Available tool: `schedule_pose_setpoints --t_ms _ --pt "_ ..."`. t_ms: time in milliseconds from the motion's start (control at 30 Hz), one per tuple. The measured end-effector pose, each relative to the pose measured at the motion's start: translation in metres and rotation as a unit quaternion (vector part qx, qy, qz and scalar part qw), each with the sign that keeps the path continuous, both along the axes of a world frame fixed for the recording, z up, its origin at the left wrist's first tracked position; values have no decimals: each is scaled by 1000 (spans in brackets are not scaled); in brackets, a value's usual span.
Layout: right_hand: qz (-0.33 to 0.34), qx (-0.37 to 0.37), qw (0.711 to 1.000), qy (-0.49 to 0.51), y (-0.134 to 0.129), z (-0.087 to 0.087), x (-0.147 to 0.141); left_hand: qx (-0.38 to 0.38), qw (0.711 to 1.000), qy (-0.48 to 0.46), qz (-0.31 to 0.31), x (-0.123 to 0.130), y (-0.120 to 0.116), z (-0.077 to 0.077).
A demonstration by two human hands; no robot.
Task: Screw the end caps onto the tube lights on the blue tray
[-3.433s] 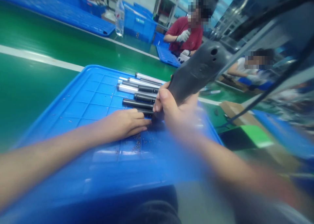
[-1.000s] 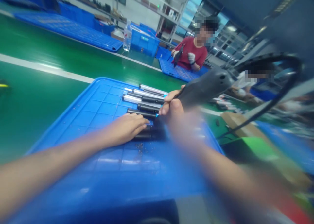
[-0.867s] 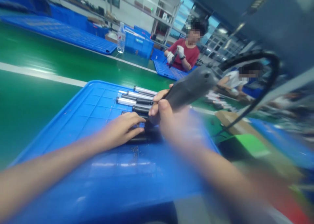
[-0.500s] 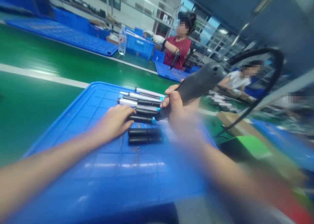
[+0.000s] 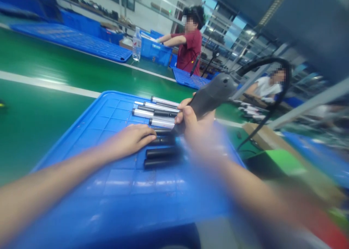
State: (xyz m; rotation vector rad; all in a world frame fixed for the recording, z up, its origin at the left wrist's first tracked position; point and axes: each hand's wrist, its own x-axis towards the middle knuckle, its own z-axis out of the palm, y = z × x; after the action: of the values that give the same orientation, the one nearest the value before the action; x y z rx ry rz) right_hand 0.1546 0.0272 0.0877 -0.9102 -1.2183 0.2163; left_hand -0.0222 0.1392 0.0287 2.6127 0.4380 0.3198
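Your right hand (image 5: 195, 123) is wrapped around a corded electric screwdriver (image 5: 209, 96), its blurred tip at a black cylinder (image 5: 163, 132) on the blue plastic tray (image 5: 109, 95). Your left hand (image 5: 128, 141) lies flat and empty just left of that cylinder; two more black cylinders (image 5: 162, 158) lie nearer you.

No legible text or labels, plastic water bottle (image 5: 136, 44) too small and blurred to read

The right hand (image 5: 197, 129) grips an electric screwdriver (image 5: 211, 94) over a blue tray (image 5: 81, 161); left of the grip the left hand (image 5: 131, 141) lies flat, with black tubes (image 5: 162, 158) just below.
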Motion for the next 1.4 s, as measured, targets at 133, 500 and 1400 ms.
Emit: schedule_pose_setpoints --t_ms 133,500,1400 --pt "50 -8 998 26 5 -7 -8 -1 1000 4 -15 1 -1 0" --pt "73 -6 997 19 11 -14 -11 -2 999 -17 -31 2 0 -5" --pt "-16 37 999 19 10 11 13 24 997 -70 32 7 -1 -7"
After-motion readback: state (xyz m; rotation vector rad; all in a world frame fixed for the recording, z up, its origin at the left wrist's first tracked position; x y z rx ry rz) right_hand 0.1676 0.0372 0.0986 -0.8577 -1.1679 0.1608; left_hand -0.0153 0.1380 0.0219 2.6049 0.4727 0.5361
